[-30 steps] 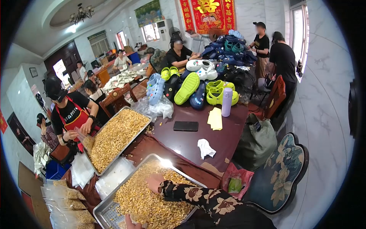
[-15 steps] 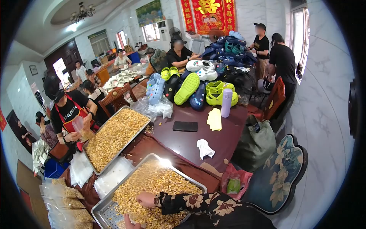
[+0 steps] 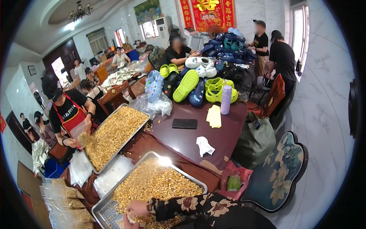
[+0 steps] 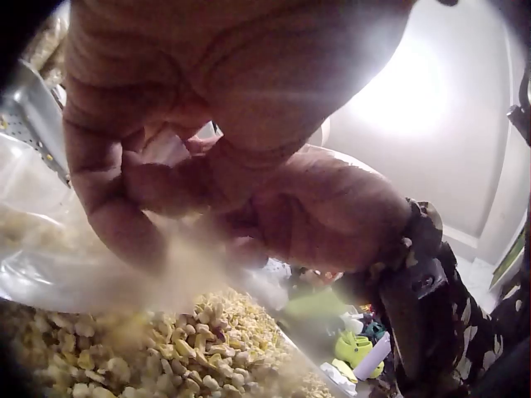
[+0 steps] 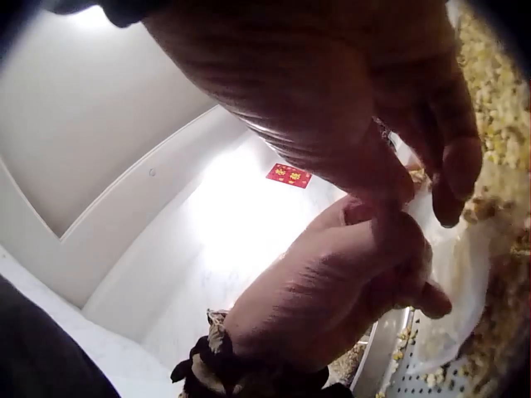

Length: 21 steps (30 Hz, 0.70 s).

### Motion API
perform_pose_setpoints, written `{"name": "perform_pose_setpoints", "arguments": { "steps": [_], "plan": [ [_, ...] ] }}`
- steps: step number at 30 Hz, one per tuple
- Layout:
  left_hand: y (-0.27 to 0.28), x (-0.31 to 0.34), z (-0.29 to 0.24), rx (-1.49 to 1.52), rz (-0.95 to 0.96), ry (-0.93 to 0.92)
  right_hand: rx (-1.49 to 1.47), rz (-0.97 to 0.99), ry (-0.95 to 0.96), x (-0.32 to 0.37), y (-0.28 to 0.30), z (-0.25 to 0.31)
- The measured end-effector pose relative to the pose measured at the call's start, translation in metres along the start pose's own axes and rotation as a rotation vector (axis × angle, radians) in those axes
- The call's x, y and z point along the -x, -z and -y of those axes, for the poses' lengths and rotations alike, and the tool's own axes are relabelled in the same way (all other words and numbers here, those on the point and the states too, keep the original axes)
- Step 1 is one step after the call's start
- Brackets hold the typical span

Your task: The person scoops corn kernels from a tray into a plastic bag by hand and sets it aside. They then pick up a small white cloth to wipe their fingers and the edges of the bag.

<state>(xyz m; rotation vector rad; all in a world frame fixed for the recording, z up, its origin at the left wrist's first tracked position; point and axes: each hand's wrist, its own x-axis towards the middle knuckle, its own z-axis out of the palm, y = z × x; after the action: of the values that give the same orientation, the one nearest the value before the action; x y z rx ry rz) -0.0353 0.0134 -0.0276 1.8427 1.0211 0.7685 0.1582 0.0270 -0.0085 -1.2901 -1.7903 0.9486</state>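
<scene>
My left hand (image 3: 130, 222) grips a clear plastic bag (image 4: 37, 269) at its mouth, low over the near metal tray (image 3: 97, 213). Yellow corn kernels (image 3: 160, 175) are heaped in that tray, and some lie inside the bag. Right beside the left hand, my right hand (image 3: 137, 208) is at the bag's mouth. In the right wrist view its fingers (image 5: 460, 166) curl downward over the plastic, with a few kernels showing between thumb and fingers. Both hands overlap in the left wrist view, where the right hand's fingertips are partly hidden.
Filled bags (image 3: 66, 204) are stacked at lower left, near flat bags (image 3: 114, 173). Another person (image 3: 70, 114) holds a bag by a second kernel tray (image 3: 118, 133). Clogs (image 3: 187, 86), a phone (image 3: 184, 123), a yellow cloth (image 3: 214, 116) and a lilac bottle (image 3: 225, 100) stand farther back.
My right hand has moved from the kernel heap toward me and left, to the bag by my left hand. The left hand stays nearly in place. The person opposite has lowered a bag.
</scene>
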Motion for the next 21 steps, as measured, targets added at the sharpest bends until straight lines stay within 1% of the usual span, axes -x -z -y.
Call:
{"name": "perform_pose_setpoints", "arguments": {
  "steps": [1,3,4,5,6,8,11,12,13,14,15,16,18,19,20,21],
  "plan": [
    [0.002,0.0,0.011,-0.112,0.01,-0.014,0.091,-0.04,-0.065,-0.002,0.014,-0.004],
    [0.004,0.001,0.006,-0.111,0.029,0.009,0.191,-0.239,-0.127,0.016,0.055,-0.006],
    [0.005,0.001,0.002,-0.114,0.048,0.029,0.419,-0.206,-0.143,0.013,0.063,-0.038],
    [0.005,0.001,-0.002,-0.112,0.052,0.03,0.647,-0.171,-0.158,0.012,0.075,-0.055],
    [0.005,0.0,-0.006,-0.122,0.066,0.036,0.647,-0.171,-0.163,0.013,0.077,-0.067],
    [0.005,0.0,-0.006,-0.132,0.082,0.043,0.725,-0.267,-0.422,0.023,0.101,-0.06],
    [0.004,-0.002,0.008,-0.209,0.059,0.033,0.737,-0.231,-0.476,0.028,0.092,-0.063],
    [0.004,-0.003,0.015,-0.241,0.039,-0.043,0.735,-0.229,-0.476,0.031,0.093,-0.048],
    [0.005,-0.003,0.02,-0.273,0.02,-0.12,0.642,-0.096,-0.523,0.035,0.091,-0.032],
    [0.007,-0.002,0.021,-0.275,0.02,-0.117,0.548,0.037,-0.566,0.037,0.09,-0.02],
    [0.008,-0.001,0.021,-0.265,0.035,-0.065,0.414,-0.013,-0.48,0.033,0.074,-0.041],
    [0.01,0.0,0.021,-0.255,0.05,-0.013,0.411,-0.01,-0.48,0.035,0.065,-0.045],
    [0.009,0.001,0.013,-0.27,0.057,0.013,0.397,0.0,-0.306,0.044,0.055,-0.033],
    [0.009,0.001,0.008,-0.283,0.064,0.034,0.446,-0.029,-0.262,0.047,0.051,-0.029],
    [0.007,0.0,-0.01,-0.284,0.068,0.034,0.445,-0.031,-0.264,0.048,0.048,-0.032],
    [0.005,0.001,-0.037,-0.215,0.089,0.151,0.384,-0.023,-0.248,0.047,0.046,-0.036]
  ]
}}
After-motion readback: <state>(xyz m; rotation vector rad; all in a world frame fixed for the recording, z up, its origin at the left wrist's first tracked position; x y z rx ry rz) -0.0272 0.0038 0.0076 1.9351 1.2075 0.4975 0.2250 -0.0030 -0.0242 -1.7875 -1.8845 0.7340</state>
